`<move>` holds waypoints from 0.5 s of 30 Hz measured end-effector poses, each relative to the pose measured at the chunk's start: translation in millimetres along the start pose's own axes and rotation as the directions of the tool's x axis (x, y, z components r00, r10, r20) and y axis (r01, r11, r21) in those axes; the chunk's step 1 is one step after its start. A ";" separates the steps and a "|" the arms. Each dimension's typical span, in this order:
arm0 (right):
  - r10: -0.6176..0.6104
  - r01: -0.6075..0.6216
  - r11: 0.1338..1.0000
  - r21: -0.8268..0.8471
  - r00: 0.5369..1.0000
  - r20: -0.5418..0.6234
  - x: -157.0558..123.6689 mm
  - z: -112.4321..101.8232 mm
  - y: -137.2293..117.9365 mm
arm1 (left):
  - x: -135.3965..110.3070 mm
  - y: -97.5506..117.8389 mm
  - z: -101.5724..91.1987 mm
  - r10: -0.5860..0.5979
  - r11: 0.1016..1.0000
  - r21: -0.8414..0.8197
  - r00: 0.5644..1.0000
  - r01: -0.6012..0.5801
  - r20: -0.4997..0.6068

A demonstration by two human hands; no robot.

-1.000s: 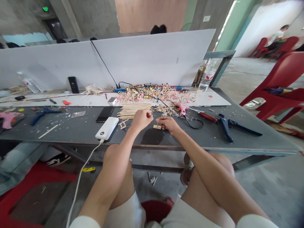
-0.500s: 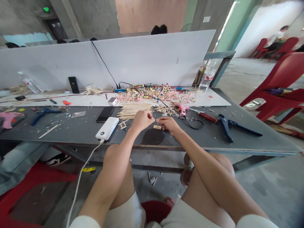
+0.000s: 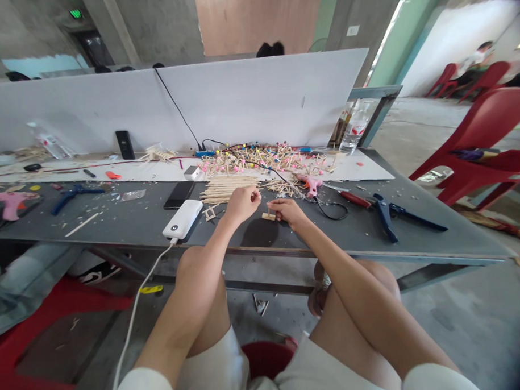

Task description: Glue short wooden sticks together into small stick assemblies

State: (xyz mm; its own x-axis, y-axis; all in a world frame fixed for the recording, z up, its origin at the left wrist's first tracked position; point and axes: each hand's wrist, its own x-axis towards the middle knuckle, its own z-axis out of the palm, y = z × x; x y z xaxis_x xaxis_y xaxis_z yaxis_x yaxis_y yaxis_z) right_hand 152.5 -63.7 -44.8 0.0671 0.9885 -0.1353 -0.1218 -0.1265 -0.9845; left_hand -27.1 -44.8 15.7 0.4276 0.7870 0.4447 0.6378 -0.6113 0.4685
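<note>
My right hand [image 3: 288, 212] pinches a short wooden stick [image 3: 268, 209] that stands upright on a small flat wooden piece [image 3: 268, 217] on the dark table. Just left of it, my left hand [image 3: 244, 201] is raised with its fingers curled together, apart from the right hand. Whether anything small sits between those fingertips I cannot make out. Behind the left wrist lies a row of wooden sticks [image 3: 224, 189]. A small wooden frame [image 3: 210, 214] rests to the left of that wrist.
A pink glue gun [image 3: 313, 186] with a black cable lies behind my right hand. Blue-handled cutters [image 3: 387, 217] and a red-handled tool [image 3: 356, 200] are farther right. A white power bank [image 3: 183, 219] and dark phone [image 3: 178, 195] lie left; a pile of pink-tipped sticks [image 3: 265, 160] lines the back.
My left fingertips have drawn slightly left, away from my right hand. My right hand keeps its pinch on the upright stick.
</note>
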 end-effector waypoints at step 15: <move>0.026 -0.024 0.999 0.039 0.999 -0.030 -6.8 0.9 -6.7 | 0.0 6.9 -3.2 -0.047 0.999 0.017 0.999 0.047 -0.009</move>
State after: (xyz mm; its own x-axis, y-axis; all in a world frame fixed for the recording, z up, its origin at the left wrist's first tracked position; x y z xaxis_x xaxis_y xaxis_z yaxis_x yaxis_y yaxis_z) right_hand 151.9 -69.4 -37.2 0.0936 0.9820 -0.1638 -0.1620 -0.1473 -0.9757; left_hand -24.8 -49.3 21.4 0.3913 0.8143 0.4288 0.6681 -0.5718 0.4761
